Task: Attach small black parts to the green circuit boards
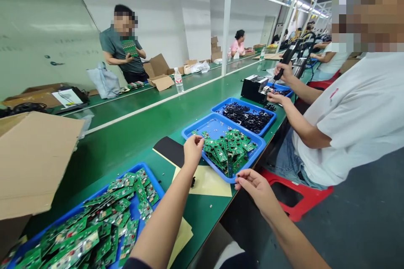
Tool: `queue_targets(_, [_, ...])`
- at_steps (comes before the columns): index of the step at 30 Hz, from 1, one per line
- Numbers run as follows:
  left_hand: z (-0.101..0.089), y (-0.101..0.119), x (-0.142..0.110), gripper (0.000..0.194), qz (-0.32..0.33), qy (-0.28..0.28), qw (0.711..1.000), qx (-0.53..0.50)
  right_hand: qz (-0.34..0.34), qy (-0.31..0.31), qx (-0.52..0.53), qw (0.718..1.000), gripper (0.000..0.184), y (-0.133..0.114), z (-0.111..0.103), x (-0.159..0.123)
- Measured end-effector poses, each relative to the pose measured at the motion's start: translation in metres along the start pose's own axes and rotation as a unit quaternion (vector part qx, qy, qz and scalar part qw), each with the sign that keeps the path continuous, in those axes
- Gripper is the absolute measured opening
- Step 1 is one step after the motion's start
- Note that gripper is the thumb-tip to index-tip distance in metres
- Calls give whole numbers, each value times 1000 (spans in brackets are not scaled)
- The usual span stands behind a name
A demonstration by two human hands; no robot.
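My left hand (pixel 193 149) reaches forward to the near rim of a blue tray (pixel 202 126) that holds a heap of green circuit boards (pixel 229 149); its fingers are curled and seem to pinch one board (pixel 198 135) at the tray's left edge. My right hand (pixel 255 185) hovers just off the table edge by the tray's front corner, fingers pinched on a small dark part (pixel 239 175). A second blue tray (pixel 148 168) at the lower left is piled with green circuit boards (pixel 94 227).
A blue tray of black parts (pixel 247 117) lies beyond. A person in white (pixel 347 117) sits at the right on a red stool (pixel 296 195), with a tool in hand. A cardboard box (pixel 31 155) stands left; a yellow sheet (pixel 208 180) and black mat (pixel 170 150) lie on the green belt.
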State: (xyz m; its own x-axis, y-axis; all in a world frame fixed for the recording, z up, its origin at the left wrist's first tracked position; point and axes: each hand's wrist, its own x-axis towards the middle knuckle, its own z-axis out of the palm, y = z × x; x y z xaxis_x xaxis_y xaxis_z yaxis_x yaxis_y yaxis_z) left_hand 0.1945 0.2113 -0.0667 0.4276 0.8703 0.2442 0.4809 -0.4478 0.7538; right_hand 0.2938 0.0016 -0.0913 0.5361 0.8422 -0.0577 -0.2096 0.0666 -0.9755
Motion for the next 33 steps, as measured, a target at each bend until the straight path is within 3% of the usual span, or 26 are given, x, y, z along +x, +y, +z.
queue_targets(5, [30, 7, 9, 32, -2, -20, 999, 41, 16, -24, -12, 1000, 38, 13, 9, -10])
queue_targets(9, [18, 25, -18, 29, 34, -32, 996, 78, 17, 12, -31, 999, 36, 24, 9, -19])
queue_targets(12, [-14, 33, -50, 33, 56, -54, 991, 107, 5, -3, -61, 998, 31, 32, 11, -22])
queue_targets(15, [-62, 26, -94, 31, 28, -76, 984, 157, -12, -48, -80, 996, 26, 38, 24, -27])
queue_targets(18, [-111, 3, -139, 18, -79, -51, 969, 228, -17, -115, -103, 988, 24, 39, 44, -35])
queue_targets(21, [-141, -25, -170, 17, -180, -26, 947, 265, -46, -168, -133, 976, 20, 38, 61, -42])
queue_targets(23, [-145, -39, -181, 16, -216, -30, 940, 261, -67, -189, -154, 968, 18, 38, 70, -47])
queue_targets(28, [-129, -50, -188, 30, -240, -7, 948, 207, -87, -214, -184, 955, 18, 39, 89, -65])
queue_targets(33, [-126, -61, -195, 38, -238, 22, 969, 64, -88, -207, -181, 957, 19, 44, 102, -77])
